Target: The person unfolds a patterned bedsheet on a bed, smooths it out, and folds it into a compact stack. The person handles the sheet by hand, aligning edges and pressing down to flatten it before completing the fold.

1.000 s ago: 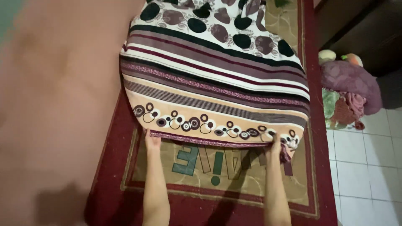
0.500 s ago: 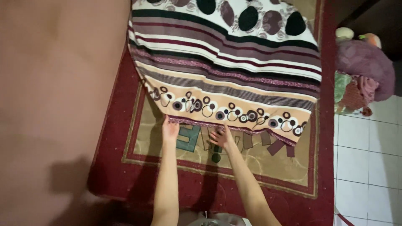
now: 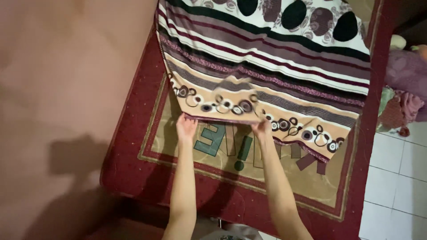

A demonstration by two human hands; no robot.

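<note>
Left fingers: you are pinching the blanket's (image 3: 267,75) near hem with your left hand (image 3: 186,126), close to its left corner.
Right fingers: your right hand (image 3: 261,128) is gripping the same hem around mid-edge; I cannot tell the exact finger grip.
Blanket: striped, with circles and dark spots, it is lying across the rug's (image 3: 147,169) far part.
Rug: dark red border, tan centre with large letters, it is lying beside a white tiled floor (image 3: 391,186).

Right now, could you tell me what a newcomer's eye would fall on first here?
The patterned blanket, striped and dotted in cream, maroon and black, fills the upper middle, spread over a red and tan rug. The left hand and right hand grip its near edge. White floor tiles lie at right.
</note>
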